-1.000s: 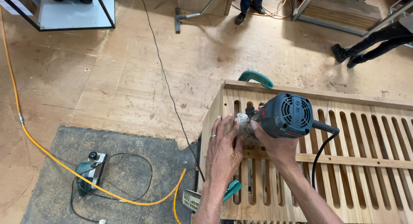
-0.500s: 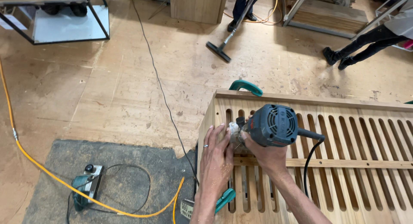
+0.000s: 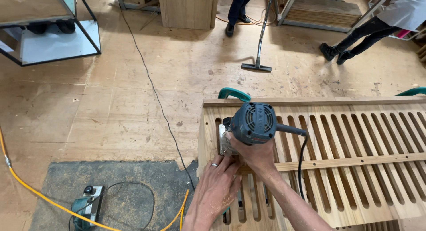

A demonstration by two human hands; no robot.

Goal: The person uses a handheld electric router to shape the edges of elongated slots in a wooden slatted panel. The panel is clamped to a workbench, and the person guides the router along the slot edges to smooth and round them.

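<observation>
1. Left hand [image 3: 219, 182], ring on one finger, spread flat and open on the near left corner of the slatted wooden panel [image 3: 355, 169], fingertips just beside the router base, gripping nothing.
2. Right hand [image 3: 253, 153] closed around the body of the blue-grey trim router [image 3: 254, 123], held upright over the leftmost slot of the panel, clear base plate [image 3: 224, 142] touching the wood.
3. Black cord [image 3: 302, 162] running from the router's right side down across the slats.
4. Progress, as a judgement: many long slots already cut through the panel, row after row to the router's right; router at the left end, so probably on the last slot or cleaning edges. Cannot tell whether the bit is turning.
5. Left of the panel, low on the floor: grey mat [image 3: 115, 191] dusted with sawdust, a teal power planer [image 3: 86, 209] on it, yellow hose [image 3: 31, 191] snaking past.
6. Beyond the panel's far edge: teal clamp handle [image 3: 234, 94], then bare plywood floor [image 3: 111, 102] crossed by a thin black cable [image 3: 153, 91].
7. Farther still: vacuum nozzle [image 3: 256, 67] on its tube, a metal-framed cart [image 3: 53, 40] far left, legs of two other people [image 3: 237, 11] [image 3: 355, 38] at the back.
</observation>
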